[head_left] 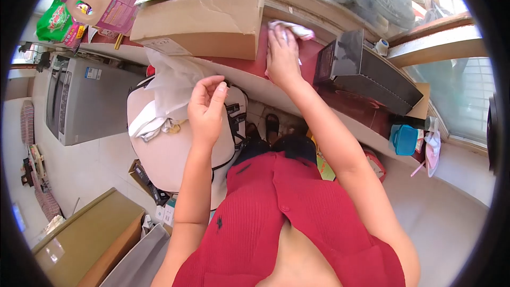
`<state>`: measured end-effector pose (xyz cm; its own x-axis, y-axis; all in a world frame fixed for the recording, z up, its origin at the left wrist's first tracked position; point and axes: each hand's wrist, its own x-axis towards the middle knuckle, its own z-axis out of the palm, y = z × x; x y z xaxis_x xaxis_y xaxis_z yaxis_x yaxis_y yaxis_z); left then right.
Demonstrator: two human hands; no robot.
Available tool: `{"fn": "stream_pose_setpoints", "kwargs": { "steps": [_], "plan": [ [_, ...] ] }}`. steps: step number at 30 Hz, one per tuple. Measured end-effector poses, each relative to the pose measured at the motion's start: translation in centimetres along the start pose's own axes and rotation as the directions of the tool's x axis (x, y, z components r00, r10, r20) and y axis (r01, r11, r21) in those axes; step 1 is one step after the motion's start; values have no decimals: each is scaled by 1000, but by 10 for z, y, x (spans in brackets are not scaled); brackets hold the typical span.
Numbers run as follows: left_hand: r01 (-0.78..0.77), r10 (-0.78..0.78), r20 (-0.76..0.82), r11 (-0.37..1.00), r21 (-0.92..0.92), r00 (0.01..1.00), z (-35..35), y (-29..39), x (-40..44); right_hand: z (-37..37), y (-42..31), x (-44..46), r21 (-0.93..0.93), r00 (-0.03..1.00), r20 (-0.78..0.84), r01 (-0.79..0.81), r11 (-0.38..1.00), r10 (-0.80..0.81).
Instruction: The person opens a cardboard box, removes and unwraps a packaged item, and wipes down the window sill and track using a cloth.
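Note:
My right hand (283, 58) presses a white and pink cloth (297, 31) onto the red windowsill (258, 64), its fingers closed over the fabric. The cloth lies between a large cardboard box (202, 21) on the left and a black box (366, 69) on the right. In the air over the cream padded suitcase or seat (164, 154), my left hand (208, 103) is held with fingers loosely curled and the thumb apart, nothing visible in it. Close beside that hand hangs a translucent white plastic bag (172, 87).
A purple-capped detergent jug (103, 2) and a green packet (56, 24) stand at the sill's left end. A blue plastic container (404, 140) sits at the right end. A grey washing machine (101, 101) is on the left, with an olive-topped box (87, 234) lower down.

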<state>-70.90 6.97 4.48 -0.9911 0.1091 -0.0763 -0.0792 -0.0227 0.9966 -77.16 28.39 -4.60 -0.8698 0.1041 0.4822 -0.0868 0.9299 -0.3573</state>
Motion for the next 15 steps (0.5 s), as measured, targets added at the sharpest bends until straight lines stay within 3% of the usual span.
{"fn": "stream_pose_setpoints", "kwargs": {
  "steps": [1, 3, 4, 6, 7, 8, 9, 10, 12, 14, 15],
  "plan": [
    [-29, 29, -20, 1000, 9, 999, -1, -2, -1, -4, 3, -7, 6, 1000, 7, -7, 1000, 7],
    [-66, 69, -80, 997, 34, 994, -6, -2, 0, -23, 5, -23, 197, 970, 192, 110, 974, -148],
    [-73, 76, -78, 997, 40, 994, -12, -1, 5, -35, 3, -28, 201, 972, 184, 111, 973, -148],
    [-260, 333, -207, 913, 315, 920, -29, 2, 18, -58, 0, -43, 388, 949, 235, 108, 915, -211],
    [-302, 436, -253, 850, 433, 864, -41, 6, 28, -66, 4, -51, 395, 949, 230, 111, 912, -216],
    [-333, 546, -282, 766, 550, 789, -52, 13, 42, -70, 9, -54, 493, 962, 232, 9, 870, -142],
    [-289, 556, -318, 744, 603, 768, -59, 25, 53, -71, 8, -53, 590, 968, 238, -83, 803, -75],
    [-279, 575, -358, 739, 613, 736, -66, 31, 69, -79, -2, -46, 587, 986, 141, -156, 795, 89],
    [-307, 550, -362, 779, 546, 753, -87, 30, 104, -97, -14, -19, 547, 975, 73, -213, 809, 208],
    [-329, 368, -385, 930, 167, 846, -71, 52, 119, -104, -25, 10, 682, 958, 78, -252, 687, 275],
    [-298, 267, -278, 952, -76, 923, -79, 48, 131, -102, -27, 21, 705, 948, 117, -290, 647, 297]
  ]
}}
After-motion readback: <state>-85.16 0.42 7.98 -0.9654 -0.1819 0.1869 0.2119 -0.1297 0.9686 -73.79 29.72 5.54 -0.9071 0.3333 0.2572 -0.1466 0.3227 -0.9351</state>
